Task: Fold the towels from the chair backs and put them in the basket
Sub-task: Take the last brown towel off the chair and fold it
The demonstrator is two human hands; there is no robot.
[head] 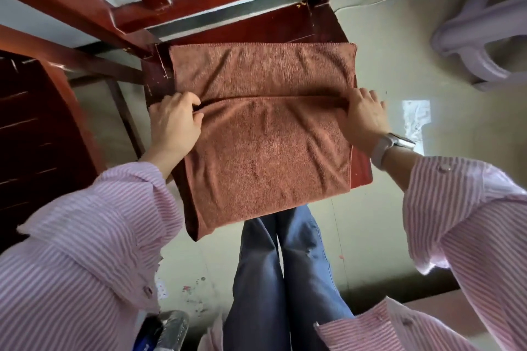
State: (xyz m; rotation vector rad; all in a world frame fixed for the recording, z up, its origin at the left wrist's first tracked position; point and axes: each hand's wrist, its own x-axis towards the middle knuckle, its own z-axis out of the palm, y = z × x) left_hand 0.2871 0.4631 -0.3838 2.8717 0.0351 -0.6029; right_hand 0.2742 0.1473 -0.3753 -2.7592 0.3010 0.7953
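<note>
The towel (pixel 265 134) lies flat on the seat of a red wooden chair (pixel 285 28), and its near part hangs over the front edge of the seat, above the person's legs in blue jeans (pixel 282 271). Its long axis runs from the chair back toward the person, and the far hem is straight and parallel to the back rail. The towel is rust-brown, of soft terry cloth with a fine short pile, and a stitched hem goes along the edges. One fold edge crosses it from left to right about in the middle, so the near half lies as a second layer on top. The left hand (pixel 175 120) pinches the left end of this fold edge, fingers curled over the cloth. The right hand (pixel 363 115) grips the right end, fingers tucked into the fold. Both sleeves are of pink striped cloth, and a watch (pixel 395 144) is on the right wrist. The floor is pale and glossy.
</note>
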